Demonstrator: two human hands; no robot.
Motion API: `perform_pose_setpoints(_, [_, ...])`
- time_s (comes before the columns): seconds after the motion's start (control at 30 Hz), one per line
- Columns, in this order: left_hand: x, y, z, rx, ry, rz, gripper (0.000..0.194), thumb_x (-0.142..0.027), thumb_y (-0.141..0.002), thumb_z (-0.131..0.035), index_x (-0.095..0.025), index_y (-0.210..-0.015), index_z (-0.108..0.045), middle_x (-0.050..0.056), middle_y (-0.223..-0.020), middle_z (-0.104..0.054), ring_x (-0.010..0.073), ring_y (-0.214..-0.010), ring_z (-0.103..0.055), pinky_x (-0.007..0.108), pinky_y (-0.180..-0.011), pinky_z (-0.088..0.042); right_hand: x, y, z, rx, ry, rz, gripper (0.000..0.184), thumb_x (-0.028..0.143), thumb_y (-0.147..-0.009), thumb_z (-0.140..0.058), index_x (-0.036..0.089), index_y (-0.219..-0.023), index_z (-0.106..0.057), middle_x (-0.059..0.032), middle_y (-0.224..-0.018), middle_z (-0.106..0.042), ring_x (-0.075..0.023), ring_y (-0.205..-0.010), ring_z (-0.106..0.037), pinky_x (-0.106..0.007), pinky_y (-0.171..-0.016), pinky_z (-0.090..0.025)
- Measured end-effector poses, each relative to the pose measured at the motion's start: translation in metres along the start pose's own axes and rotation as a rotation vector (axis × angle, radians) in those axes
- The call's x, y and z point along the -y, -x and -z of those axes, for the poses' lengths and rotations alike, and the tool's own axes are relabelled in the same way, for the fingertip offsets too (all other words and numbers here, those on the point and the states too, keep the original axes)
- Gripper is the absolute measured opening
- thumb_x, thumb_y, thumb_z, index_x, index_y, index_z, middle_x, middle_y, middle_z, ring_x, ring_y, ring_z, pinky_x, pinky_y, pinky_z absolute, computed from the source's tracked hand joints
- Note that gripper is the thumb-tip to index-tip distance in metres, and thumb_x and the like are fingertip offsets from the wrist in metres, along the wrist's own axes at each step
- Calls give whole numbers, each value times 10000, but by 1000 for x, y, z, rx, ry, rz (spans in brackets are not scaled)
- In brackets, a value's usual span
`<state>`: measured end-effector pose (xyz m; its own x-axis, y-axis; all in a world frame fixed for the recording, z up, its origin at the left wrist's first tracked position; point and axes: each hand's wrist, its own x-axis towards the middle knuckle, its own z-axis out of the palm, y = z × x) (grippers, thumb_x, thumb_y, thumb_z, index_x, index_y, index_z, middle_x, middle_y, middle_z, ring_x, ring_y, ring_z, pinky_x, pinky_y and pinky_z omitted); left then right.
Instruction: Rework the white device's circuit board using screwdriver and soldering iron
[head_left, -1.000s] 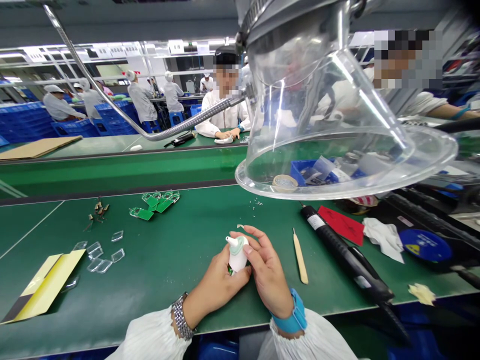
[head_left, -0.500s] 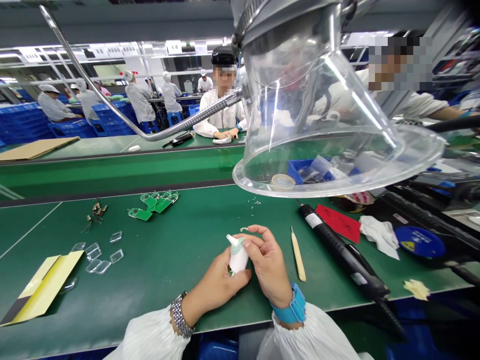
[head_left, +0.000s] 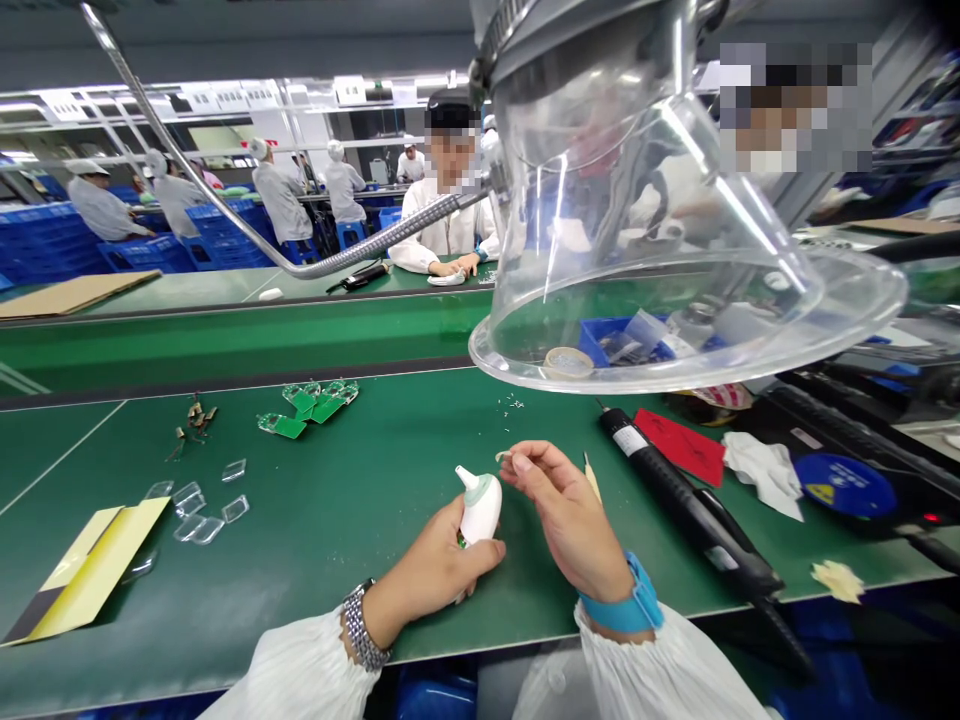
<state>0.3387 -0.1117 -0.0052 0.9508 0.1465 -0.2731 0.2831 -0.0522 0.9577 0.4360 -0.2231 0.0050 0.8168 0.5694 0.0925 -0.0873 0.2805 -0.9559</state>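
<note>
My left hand (head_left: 435,570) grips a small white plastic device with a pale green tip (head_left: 477,505), held upright just above the green bench mat (head_left: 360,500). My right hand (head_left: 566,515) has come off it and hovers to its right, thumb and forefinger pinched on a tiny pale piece (head_left: 502,456). A wooden stick (head_left: 592,477) lies partly hidden behind my right hand.
A clear funnel-shaped extraction hood (head_left: 675,260) hangs over the right of the bench. A black handheld tool (head_left: 690,510), red card (head_left: 681,444), white cloth (head_left: 761,470), green circuit boards (head_left: 307,408), clear plastic pieces (head_left: 202,505) and a yellow sheet (head_left: 90,570) lie around. A co-worker (head_left: 450,220) sits opposite.
My right hand let go of the white device and moved right and up with a tiny piece pinched. The left hand keeps hold of the device.
</note>
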Motion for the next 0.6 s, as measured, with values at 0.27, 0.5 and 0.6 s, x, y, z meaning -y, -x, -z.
perform_pose_setpoints(0.27, [1,-1,-1,6,-18,-21,231,-235,-746,-529,-174,-946,-432,-115,-490,-418,42,-331,-368,142,-308,-286,11,0,-5,177,206,15,209,394,-767,-617,195,-724,-570,5,-765,-504,-143,-718,-477,-263,-652,-406])
perform_pose_setpoints(0.5, [-2,1,-2,-9,-19,-47,176,-217,-755,-518,-178,-907,-438,-111,-495,-414,40,-347,-357,153,-332,-281,11,-1,-7,160,274,38,178,376,-802,-537,208,-744,-535,-2,-808,-506,-153,-748,-484,-277,-685,-405])
perform_pose_setpoints(0.6, [-3,1,-3,-16,-37,-56,162,-212,-752,-515,-184,-893,-441,-110,-495,-416,46,-356,-358,167,-348,-283,12,0,-6,160,305,50,172,374,-798,-533,212,-740,-534,-15,-847,-524,-166,-775,-496,-290,-701,-412])
